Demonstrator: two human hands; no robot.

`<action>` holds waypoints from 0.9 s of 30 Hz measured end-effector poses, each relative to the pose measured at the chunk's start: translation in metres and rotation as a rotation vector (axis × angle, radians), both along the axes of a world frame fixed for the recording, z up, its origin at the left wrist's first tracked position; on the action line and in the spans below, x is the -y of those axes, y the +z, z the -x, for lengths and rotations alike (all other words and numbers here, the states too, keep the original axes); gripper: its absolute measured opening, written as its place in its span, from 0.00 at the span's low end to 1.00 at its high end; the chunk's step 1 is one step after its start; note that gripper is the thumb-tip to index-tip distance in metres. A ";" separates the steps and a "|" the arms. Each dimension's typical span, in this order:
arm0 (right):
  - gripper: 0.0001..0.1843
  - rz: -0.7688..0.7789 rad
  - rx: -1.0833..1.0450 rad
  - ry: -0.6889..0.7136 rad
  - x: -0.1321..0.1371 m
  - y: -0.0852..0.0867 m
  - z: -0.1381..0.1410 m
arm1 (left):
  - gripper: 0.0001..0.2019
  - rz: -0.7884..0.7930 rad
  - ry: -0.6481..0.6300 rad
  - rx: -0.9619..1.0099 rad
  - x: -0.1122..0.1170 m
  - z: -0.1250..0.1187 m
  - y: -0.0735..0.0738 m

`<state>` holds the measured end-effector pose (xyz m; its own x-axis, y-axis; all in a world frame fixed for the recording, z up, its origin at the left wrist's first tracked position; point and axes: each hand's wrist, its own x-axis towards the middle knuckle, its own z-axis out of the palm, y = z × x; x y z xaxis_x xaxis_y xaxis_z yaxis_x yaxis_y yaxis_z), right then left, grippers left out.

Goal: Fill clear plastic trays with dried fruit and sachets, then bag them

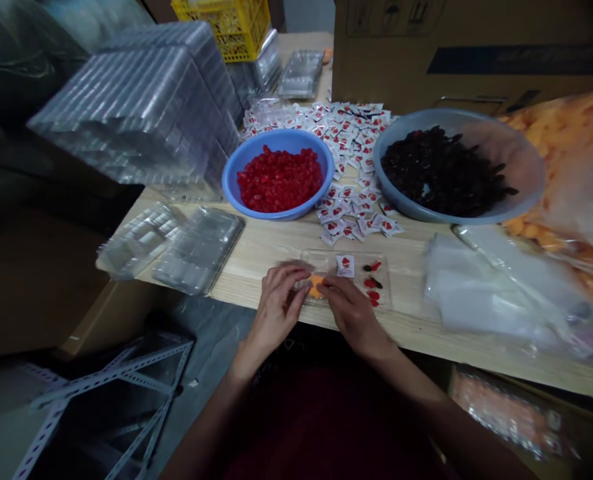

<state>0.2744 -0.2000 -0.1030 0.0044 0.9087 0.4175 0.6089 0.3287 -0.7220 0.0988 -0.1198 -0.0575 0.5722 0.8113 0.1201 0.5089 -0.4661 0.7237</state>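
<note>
Nearest the camera, at the bottom middle of the frame, is the person's dark red shirt [301,433], with a bare forearm reaching up on each side of it. Just below the centre, the left hand [275,303] and the right hand [351,312] meet, their fingertips pinched on a small orange piece [316,287], which is over the left part of a clear plastic tray [321,261]. The tray lies on the wooden table [271,247]; a white packet [345,266] sits near its middle, and small red and dark pieces [373,295] on its right side. Above centre stands a blue bowl [229,180] of red pieces; toward the upper right, a larger bowl [529,160] holds dark ones. Loose packets [349,133] spread between and behind them. Stacked clear trays [166,100] fill the upper left, and plastic bags [496,287] lie at the right.
</note>
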 end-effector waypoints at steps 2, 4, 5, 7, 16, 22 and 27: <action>0.26 -0.038 0.002 -0.071 0.005 0.000 0.004 | 0.13 -0.005 -0.018 -0.022 0.002 -0.002 0.003; 0.26 -0.057 0.013 -0.139 0.009 -0.003 0.012 | 0.13 -0.012 -0.041 -0.039 0.003 -0.003 0.004; 0.25 -0.046 0.029 -0.155 0.011 -0.004 0.016 | 0.13 -0.017 -0.049 -0.051 0.004 -0.003 0.004; 0.21 -0.006 0.078 -0.148 0.014 -0.006 0.023 | 0.13 -0.035 -0.053 -0.082 0.005 -0.003 0.003; 0.12 0.058 0.192 -0.064 0.005 0.007 0.021 | 0.12 -0.125 -0.043 -0.156 0.005 -0.004 -0.002; 0.13 0.114 0.050 0.013 -0.002 0.019 0.013 | 0.10 -0.205 -0.021 -0.242 -0.001 -0.004 0.012; 0.19 0.290 -0.662 -0.141 -0.014 0.038 0.013 | 0.19 -0.224 -0.064 0.072 0.008 -0.016 0.022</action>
